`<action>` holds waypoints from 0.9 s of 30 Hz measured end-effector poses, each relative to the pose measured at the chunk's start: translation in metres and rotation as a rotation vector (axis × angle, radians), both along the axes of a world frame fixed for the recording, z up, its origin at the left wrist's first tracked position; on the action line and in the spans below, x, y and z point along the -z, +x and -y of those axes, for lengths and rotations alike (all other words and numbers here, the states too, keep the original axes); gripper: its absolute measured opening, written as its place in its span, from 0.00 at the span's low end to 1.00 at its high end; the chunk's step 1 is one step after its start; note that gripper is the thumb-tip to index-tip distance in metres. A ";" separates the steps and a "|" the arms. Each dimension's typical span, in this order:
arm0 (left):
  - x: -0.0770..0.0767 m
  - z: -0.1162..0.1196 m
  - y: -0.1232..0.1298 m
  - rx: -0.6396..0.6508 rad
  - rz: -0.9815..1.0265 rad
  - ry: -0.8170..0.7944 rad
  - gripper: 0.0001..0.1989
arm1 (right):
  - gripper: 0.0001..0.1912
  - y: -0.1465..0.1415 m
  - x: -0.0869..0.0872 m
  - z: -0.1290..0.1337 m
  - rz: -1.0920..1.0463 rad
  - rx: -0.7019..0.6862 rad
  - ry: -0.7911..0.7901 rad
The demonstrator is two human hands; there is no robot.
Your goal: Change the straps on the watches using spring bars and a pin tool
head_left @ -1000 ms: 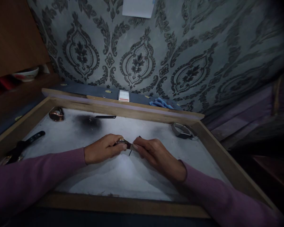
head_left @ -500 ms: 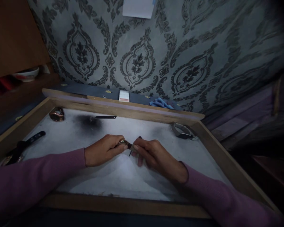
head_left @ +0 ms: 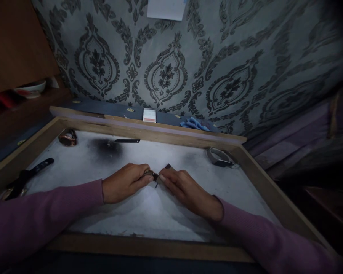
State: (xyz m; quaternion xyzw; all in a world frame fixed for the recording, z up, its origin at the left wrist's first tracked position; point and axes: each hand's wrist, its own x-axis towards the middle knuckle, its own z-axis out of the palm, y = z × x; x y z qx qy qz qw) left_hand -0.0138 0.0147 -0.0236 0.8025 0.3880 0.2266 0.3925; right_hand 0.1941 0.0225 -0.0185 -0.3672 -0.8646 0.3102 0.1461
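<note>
In the middle of the wood-framed tray (head_left: 148, 245), my left hand (head_left: 125, 182) is closed on a small wristwatch (head_left: 149, 172). Its metal case shows between the thumb and forefinger. My right hand (head_left: 187, 190) pinches the watch's dark strap (head_left: 156, 177), close to the case. A dark end piece pokes out behind the right fingers, and a thin dark tip points down below the strap. Most of the watch and strap is hidden by my fingers.
A rose-gold watch (head_left: 68, 137) lies at the tray's back left. A black-strapped watch (head_left: 24, 179) is at the left and a grey-banded watch (head_left: 221, 158) at the right. Near the back lies a flat black blade (head_left: 127, 140). Behind the rim rest a blue cloth (head_left: 194, 123) and a small box (head_left: 149, 115).
My right hand's lower fingers have curled in from view. The watch case has tipped slightly between my fingers. Both hands stay in nearly the same place.
</note>
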 end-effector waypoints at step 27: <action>0.001 -0.003 -0.002 0.113 0.187 -0.396 0.16 | 0.15 0.003 0.007 -0.003 0.057 -0.118 0.163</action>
